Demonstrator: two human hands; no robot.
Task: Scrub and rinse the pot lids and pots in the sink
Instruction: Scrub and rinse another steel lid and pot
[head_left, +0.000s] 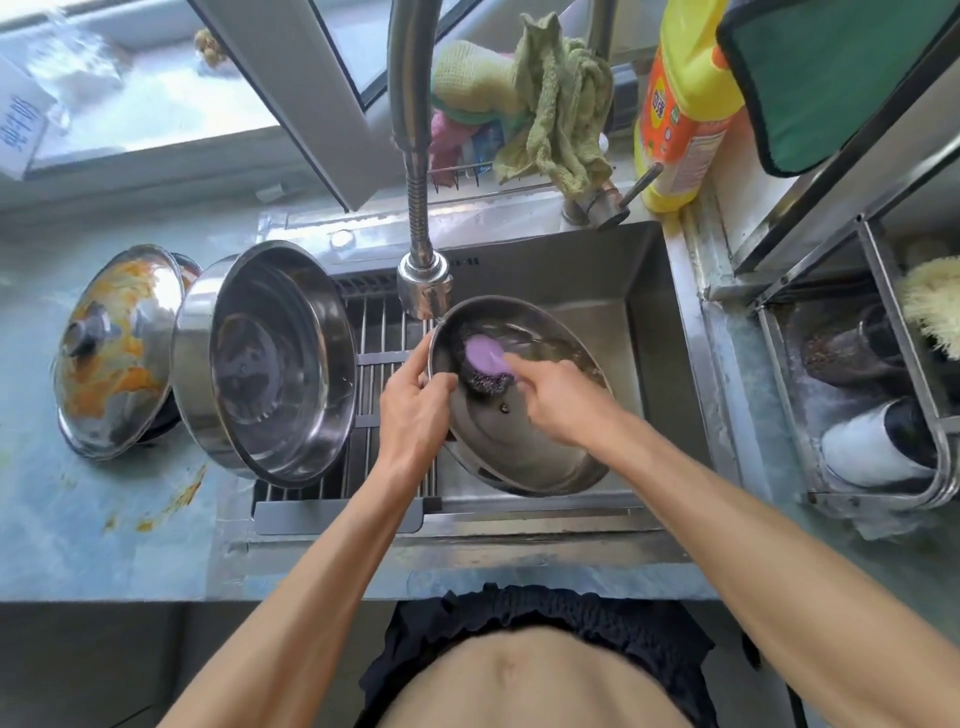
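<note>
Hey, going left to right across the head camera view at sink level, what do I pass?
Dirty lid → pot → left hand → scrubber → right hand → dish rack.
</note>
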